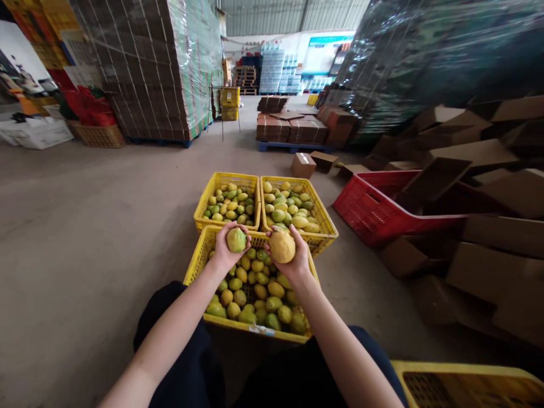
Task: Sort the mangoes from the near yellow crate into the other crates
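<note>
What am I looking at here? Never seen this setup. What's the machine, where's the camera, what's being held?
There's no machine: these are a person's own two bare hands. The single picture comes from a camera worn on their head, looking forward and down, so the forearms reach in from the bottom edge.

The left hand holds a greenish-yellow fruit; the right hand holds a yellower fruit. Both are held over a near yellow crate of similar green and yellow fruit. Just beyond it, two more fruit-filled crates, a left one and a right one, stand side by side on the floor. To the right is a red crate among cardboard boxes.
</note>
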A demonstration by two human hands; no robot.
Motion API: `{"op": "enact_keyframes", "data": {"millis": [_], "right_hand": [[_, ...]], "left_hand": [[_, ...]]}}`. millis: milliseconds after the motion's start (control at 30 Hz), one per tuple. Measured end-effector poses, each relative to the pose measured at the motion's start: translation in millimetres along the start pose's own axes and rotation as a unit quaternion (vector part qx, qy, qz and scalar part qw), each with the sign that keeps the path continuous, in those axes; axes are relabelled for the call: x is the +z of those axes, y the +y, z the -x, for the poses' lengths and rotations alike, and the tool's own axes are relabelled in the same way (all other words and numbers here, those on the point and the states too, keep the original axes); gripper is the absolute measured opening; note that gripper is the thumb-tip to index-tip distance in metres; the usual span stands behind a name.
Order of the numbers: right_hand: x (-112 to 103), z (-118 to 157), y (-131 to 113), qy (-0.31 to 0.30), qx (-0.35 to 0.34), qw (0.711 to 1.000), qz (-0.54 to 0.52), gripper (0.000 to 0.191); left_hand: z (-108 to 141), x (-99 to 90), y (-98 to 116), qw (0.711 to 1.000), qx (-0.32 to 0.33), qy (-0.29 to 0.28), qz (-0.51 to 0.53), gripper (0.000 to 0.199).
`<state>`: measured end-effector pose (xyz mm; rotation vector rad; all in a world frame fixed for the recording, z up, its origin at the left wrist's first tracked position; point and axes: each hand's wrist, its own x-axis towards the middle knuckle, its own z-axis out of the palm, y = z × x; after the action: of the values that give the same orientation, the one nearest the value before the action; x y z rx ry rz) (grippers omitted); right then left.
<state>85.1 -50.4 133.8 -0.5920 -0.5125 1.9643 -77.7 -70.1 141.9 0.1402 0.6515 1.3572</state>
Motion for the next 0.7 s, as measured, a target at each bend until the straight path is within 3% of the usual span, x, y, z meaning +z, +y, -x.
{"op": "enact_keyframes", "data": {"millis": [200,533,633,700], "right_hand": [[1,1,1,-0.012,-0.052,0.999,-0.004,0.017],[5,-3,4,0.154,0.021,0.979,-0.130,0.026],[-4,-8,-6,0.208,0.037,0.962,-0.170,0.026],[-11,-10,-20,0.229,0.015,0.956,-0.182,0.027]], "left_hand": [[2,2.7,-2,0.998,-0.005,-0.030,-0.060,0.028],[-16,-11.1,-10,0.996,-0.026,0.044,0.076,0.021],[-24,-13.1,-21,0.996,-0.035,0.078,0.019,0.024],[-25,-17.6,-38,0.990,-0.061,0.082,-0.097,0.027]]}}
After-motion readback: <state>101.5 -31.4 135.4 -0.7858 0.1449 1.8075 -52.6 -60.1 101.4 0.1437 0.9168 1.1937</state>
